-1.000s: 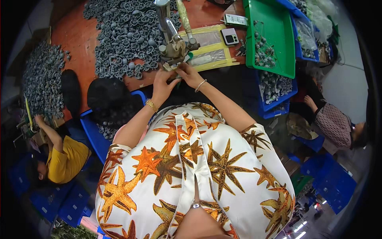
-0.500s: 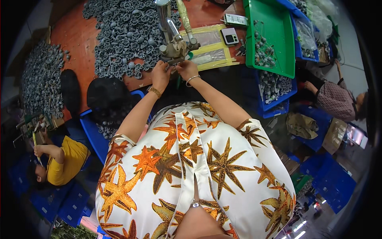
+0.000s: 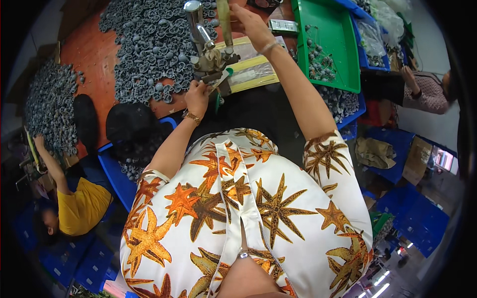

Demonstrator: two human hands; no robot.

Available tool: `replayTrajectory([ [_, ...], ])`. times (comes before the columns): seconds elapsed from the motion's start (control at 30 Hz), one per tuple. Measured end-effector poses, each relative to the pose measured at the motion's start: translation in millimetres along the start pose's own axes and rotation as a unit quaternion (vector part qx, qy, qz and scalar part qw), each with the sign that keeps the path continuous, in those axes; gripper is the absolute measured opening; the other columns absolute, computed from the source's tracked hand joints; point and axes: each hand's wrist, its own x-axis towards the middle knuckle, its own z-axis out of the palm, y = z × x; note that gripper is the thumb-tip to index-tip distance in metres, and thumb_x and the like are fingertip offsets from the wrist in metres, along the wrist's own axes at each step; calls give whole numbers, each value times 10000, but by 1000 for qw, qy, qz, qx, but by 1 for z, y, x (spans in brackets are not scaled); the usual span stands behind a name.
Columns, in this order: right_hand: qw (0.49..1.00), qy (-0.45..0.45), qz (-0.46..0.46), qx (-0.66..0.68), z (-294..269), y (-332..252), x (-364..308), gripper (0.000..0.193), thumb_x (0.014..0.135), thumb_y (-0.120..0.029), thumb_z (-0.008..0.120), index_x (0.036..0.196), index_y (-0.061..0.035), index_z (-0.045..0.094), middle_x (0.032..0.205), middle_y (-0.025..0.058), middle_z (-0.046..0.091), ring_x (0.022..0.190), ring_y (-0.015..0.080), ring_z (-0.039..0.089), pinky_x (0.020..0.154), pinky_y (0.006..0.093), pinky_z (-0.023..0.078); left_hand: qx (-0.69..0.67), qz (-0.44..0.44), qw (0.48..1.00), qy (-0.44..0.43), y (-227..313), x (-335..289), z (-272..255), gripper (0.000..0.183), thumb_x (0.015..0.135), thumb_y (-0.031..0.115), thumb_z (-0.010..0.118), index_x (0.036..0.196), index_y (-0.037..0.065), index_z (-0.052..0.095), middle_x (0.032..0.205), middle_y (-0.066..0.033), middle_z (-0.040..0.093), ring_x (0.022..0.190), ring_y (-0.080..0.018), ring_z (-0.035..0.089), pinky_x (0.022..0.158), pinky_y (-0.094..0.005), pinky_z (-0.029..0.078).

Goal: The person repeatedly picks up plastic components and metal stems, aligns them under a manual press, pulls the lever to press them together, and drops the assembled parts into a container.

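Note:
A metal hand press [image 3: 208,57] with a chrome column stands at the table's front edge. My left hand [image 3: 197,99] is closed in a pinch just below the press head; whatever its fingertips hold is too small to make out. My right hand [image 3: 254,30] is raised beside the upper part of the press's tape-wrapped lever [image 3: 224,25]. Its fingers are stretched out and apart, pointing at the lever; whether the fingertips touch it I cannot tell. A large heap of grey round plastic parts [image 3: 149,49] spreads over the table left of the press.
Yellow-taped clear sheets [image 3: 253,72] lie right of the press. Beyond them stands a green tray [image 3: 343,59] with small grey parts on thin stems. Blue bins [image 3: 365,109] crowd the right. One co-worker in yellow [image 3: 84,208] sits left; another person [image 3: 427,92] is at the right.
My right hand has left the spot beside my left hand and moved up and right to the lever. My left hand stays below the press head. The co-worker in yellow has raised an arm.

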Motion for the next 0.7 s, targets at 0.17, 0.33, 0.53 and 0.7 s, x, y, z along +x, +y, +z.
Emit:
replayTrajectory([
  [0.17, 971, -226, -77, 1, -1, -39, -139, 431, 944, -269, 326, 686, -46, 590, 822, 55, 581, 938, 207, 532, 931, 335, 326, -6, -8, 1000, -1, -2, -4, 1, 166, 749, 185, 635, 712, 44, 553, 764, -112, 508, 634, -324, 543, 540, -413, 435],
  [0.33, 895, -210, -127, -373, 20, 11, -201, 186, 774, -70, 554, 591, -40, 567, 726, 30, 530, 1055, 256, 478, 949, 441, 300, -18, 26, 999, -23, -5, 4, -16, 160, 743, 194, 646, 746, 45, 586, 789, -122, 526, 700, -313, 557, 583, -412, 443],
  [0.53, 995, -39, 71, 55, -31, -28, -147, 188, 868, -98, 489, 964, -3, 621, 1024, 105, 593, 949, 178, 557, 819, 313, 462, -110, -64, 962, -243, -10, 1, -44, 207, 777, 170, 608, 730, -31, 623, 615, -140, 580, 541, -274, 565, 522, -355, 428],
  [0.7, 885, 412, 139, -168, -220, 95, -114, 241, 830, -89, 563, 1039, 29, 576, 869, 93, 624, 694, 146, 600, 612, 252, 506, -484, -356, 750, -277, 29, -16, -100, 232, 879, 199, 519, 847, -12, 609, 543, 49, 412, 395, -41, 294, 370, -202, 207],
])
